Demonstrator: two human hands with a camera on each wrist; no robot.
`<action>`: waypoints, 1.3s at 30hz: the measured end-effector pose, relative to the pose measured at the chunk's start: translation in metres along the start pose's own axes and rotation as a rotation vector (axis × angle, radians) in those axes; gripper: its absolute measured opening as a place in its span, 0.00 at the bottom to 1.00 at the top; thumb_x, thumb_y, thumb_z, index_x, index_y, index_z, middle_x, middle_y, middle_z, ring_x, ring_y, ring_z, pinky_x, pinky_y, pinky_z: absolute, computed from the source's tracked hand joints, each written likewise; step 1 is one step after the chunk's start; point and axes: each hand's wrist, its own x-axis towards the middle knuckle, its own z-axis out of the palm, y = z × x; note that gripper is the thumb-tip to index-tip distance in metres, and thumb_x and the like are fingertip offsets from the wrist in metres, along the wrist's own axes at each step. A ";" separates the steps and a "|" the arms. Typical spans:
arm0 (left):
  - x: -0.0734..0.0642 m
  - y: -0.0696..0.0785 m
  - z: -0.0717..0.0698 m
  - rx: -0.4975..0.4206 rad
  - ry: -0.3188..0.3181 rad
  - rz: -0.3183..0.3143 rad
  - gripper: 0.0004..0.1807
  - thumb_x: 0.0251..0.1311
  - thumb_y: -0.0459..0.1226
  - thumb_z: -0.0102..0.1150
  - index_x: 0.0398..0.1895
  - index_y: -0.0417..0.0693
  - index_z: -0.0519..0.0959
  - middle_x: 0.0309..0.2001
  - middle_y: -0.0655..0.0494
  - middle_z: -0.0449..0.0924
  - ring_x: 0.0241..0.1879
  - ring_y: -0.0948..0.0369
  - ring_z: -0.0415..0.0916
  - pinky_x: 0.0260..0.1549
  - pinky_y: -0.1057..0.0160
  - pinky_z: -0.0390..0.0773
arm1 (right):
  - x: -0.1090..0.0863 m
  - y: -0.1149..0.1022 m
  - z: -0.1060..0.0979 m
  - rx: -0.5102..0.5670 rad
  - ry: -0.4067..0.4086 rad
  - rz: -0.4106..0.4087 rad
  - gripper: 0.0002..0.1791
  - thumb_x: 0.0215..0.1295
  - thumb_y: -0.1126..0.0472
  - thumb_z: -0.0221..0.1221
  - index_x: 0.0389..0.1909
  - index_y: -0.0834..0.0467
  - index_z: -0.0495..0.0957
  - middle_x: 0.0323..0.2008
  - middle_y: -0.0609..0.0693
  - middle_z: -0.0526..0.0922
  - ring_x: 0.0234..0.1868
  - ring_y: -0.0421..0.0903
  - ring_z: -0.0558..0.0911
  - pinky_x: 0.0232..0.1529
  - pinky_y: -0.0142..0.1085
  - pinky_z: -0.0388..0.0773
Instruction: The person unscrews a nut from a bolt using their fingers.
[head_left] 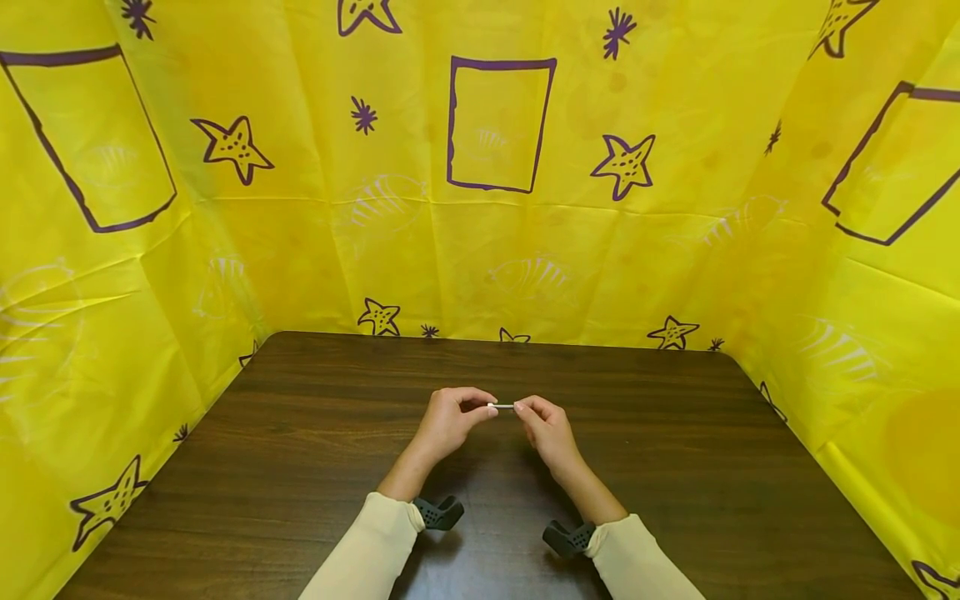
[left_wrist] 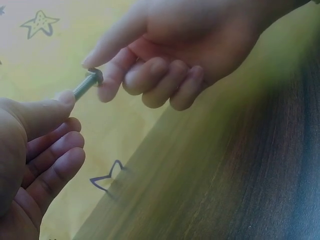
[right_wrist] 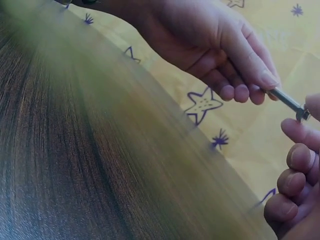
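Note:
Both hands meet over the table around a small metal bolt (head_left: 504,406), which lies roughly level between them. My left hand (head_left: 448,423) pinches the threaded shank between thumb and forefinger, covering that end. At the other end, the thumb and forefinger of my right hand (head_left: 551,432) grip the wider, hex-shaped end. Silvery threads on the bolt (left_wrist: 85,86) show between the hands in the left wrist view. From the right wrist, the bolt (right_wrist: 287,101) slants down from the left fingertips to the right ones. The other fingers of the right hand are curled in.
A dark wood-grain table (head_left: 300,467) spreads beneath the hands. Yellow cloth (head_left: 480,250) with purple starfish and fish drawings hangs behind it and along both sides. Each wrist wears a dark band with a camera mount (head_left: 441,512), over pale sleeves (head_left: 367,550).

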 end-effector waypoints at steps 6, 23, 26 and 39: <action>0.000 -0.001 -0.001 0.014 0.008 0.037 0.07 0.56 0.34 0.69 0.36 0.41 0.86 0.32 0.59 0.84 0.30 0.64 0.77 0.29 0.64 0.78 | 0.000 0.000 0.000 0.059 -0.014 -0.011 0.10 0.70 0.71 0.54 0.40 0.79 0.72 0.14 0.48 0.64 0.13 0.34 0.61 0.15 0.28 0.56; 0.001 0.004 -0.001 0.001 -0.011 -0.053 0.07 0.56 0.34 0.69 0.37 0.42 0.86 0.32 0.61 0.84 0.31 0.63 0.78 0.31 0.64 0.77 | -0.001 0.001 0.000 0.041 -0.022 -0.075 0.11 0.69 0.73 0.53 0.46 0.79 0.72 0.18 0.57 0.66 0.17 0.39 0.64 0.18 0.27 0.60; 0.001 0.005 -0.001 -0.006 -0.013 -0.047 0.07 0.56 0.34 0.69 0.37 0.42 0.86 0.32 0.60 0.84 0.30 0.63 0.78 0.31 0.64 0.78 | -0.001 0.001 0.000 0.001 -0.020 -0.083 0.12 0.72 0.69 0.50 0.43 0.78 0.73 0.18 0.68 0.63 0.17 0.41 0.64 0.19 0.28 0.60; -0.001 0.005 0.000 0.010 -0.001 -0.021 0.07 0.55 0.35 0.70 0.36 0.42 0.86 0.32 0.60 0.85 0.32 0.63 0.79 0.32 0.65 0.77 | -0.001 0.003 0.000 -0.069 -0.002 -0.060 0.15 0.71 0.68 0.53 0.34 0.80 0.74 0.13 0.55 0.65 0.15 0.37 0.63 0.19 0.28 0.59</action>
